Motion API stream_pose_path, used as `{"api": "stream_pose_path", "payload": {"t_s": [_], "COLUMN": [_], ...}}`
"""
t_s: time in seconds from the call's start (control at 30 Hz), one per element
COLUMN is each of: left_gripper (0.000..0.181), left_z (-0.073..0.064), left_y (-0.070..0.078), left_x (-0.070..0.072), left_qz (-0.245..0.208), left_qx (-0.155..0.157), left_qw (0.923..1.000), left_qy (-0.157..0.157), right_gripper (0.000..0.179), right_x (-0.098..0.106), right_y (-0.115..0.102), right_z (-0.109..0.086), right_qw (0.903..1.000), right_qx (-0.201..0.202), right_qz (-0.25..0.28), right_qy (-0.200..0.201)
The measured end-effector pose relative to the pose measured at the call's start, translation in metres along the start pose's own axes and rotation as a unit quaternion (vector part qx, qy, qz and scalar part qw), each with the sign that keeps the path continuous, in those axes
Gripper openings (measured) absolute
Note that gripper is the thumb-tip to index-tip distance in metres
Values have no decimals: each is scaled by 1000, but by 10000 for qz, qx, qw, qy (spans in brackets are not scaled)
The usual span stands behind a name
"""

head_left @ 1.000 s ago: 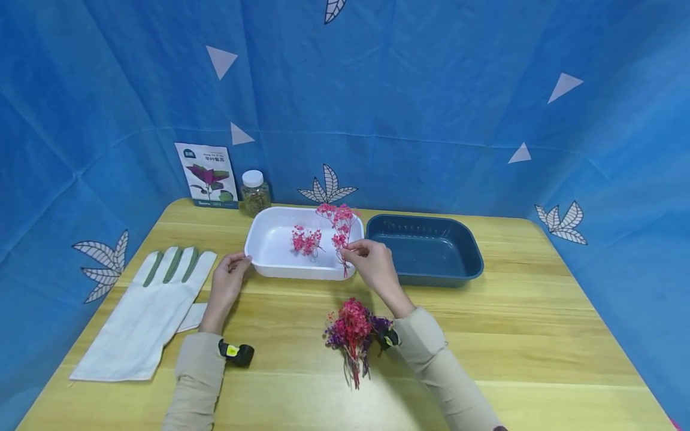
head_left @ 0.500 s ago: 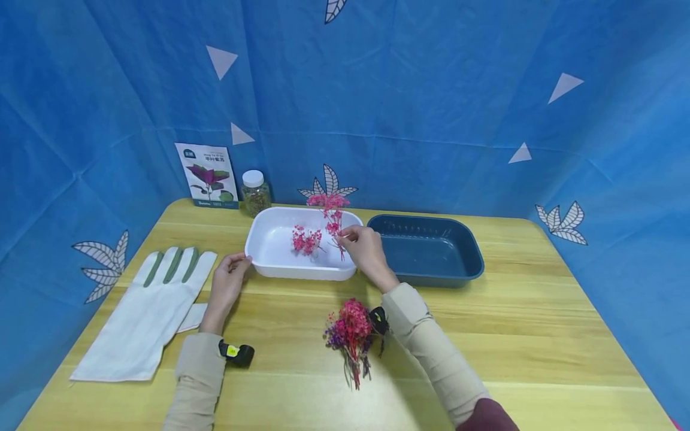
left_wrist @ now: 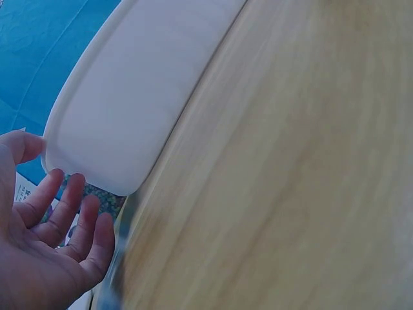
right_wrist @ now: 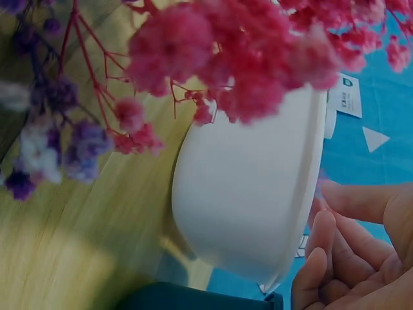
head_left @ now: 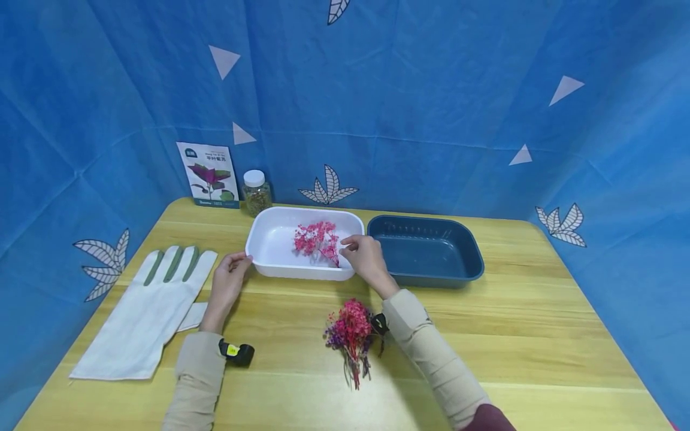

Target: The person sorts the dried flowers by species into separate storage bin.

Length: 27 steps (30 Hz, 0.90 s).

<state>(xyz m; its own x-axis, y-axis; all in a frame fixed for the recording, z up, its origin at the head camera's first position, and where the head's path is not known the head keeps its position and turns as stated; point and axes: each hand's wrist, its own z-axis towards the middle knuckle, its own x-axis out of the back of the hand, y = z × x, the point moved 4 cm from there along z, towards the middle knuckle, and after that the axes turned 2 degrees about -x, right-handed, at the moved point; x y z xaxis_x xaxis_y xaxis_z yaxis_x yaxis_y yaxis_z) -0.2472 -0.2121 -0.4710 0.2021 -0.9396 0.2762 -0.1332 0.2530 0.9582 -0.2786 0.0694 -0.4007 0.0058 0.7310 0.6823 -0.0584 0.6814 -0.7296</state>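
My left hand (head_left: 229,281) pinches the rim of a white plastic tub (head_left: 302,273) at its front left corner; in the left wrist view the thumb lies at the rim and the fingers (left_wrist: 71,200) bend below it. Two sprigs of pink dried flowers (head_left: 309,239) lie together inside the tub. Over the tub's right end, my right hand (head_left: 366,260) has thumb and forefinger parted beside the right sprig's stem. A bunch of pink and purple dried flowers (head_left: 353,329) lies on the table in front, close to the right wrist's camera.
A dark blue tub (head_left: 431,251) stands right beside the white one. Behind on the left are a seed packet (head_left: 210,176) and a white-capped jar (head_left: 256,193). White and green gloves (head_left: 145,323) lie at the left of the wooden table (head_left: 539,335).
My right hand has lowered the pink sprig into the white tub and let it go beside the other one. The left hand has stayed at the rim.
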Motion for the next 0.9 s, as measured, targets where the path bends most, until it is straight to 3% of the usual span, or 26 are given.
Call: {"api": "stream_pose_path", "payload": {"t_s": [0.53,0.9], "left_gripper": [51,51], "left_z": [0,0], "left_y": [0,0], "left_x": [0,0], "left_qz": [124,64], "left_qx": [-10,28], "left_qw": [9999,10000], "left_qy": [70,28], "right_gripper": [13,17], "right_x": [20,36], "right_y": [0,3], "right_z": [-14,-32], "right_qw": [9992,9974], "right_qx": [190,77], "right_qz": [249,602], "right_qy": [259,377]}}
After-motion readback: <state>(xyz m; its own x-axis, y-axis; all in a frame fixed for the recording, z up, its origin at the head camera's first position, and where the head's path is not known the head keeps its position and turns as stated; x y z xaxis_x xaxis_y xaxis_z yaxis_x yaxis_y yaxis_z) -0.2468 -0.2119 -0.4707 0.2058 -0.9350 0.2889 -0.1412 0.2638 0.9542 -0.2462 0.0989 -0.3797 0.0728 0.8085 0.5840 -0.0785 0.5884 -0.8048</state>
